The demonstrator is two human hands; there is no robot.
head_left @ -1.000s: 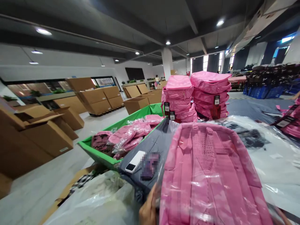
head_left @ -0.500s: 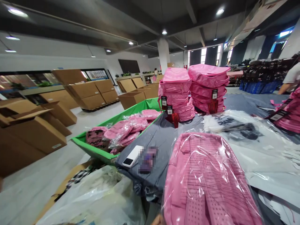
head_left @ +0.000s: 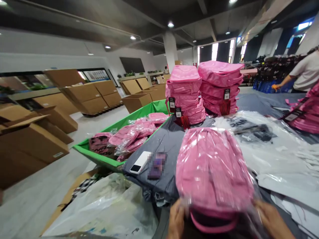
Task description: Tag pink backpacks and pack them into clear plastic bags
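Note:
A pink backpack (head_left: 211,166) lies on the grey cloth-covered table (head_left: 165,141) in front of me, inside a clear plastic bag (head_left: 239,156). Its near end shows a dark pink-edged handle loop (head_left: 214,225). On the near left side, my left hand (head_left: 177,215) is closed on the edge of the bag, fingers slightly blurred. My right hand (head_left: 270,215) grips the bag's edge on the near right side. Part of each hand is cut off by the bottom of the view.
Beyond stand two stacks of pink backpacks (head_left: 184,94). A green-sided bin (head_left: 97,161) holds bagged pink items. A white phone-sized device (head_left: 140,162) lies on the table, and plastic bags (head_left: 261,156) spread at right. A person (head_left: 304,73) stands far right; cartons (head_left: 42,146) line the left.
Both hands have come into view at the bag's near edges. The bagged backpack's near end and handle loop now show. The person at far right has reached an arm leftward.

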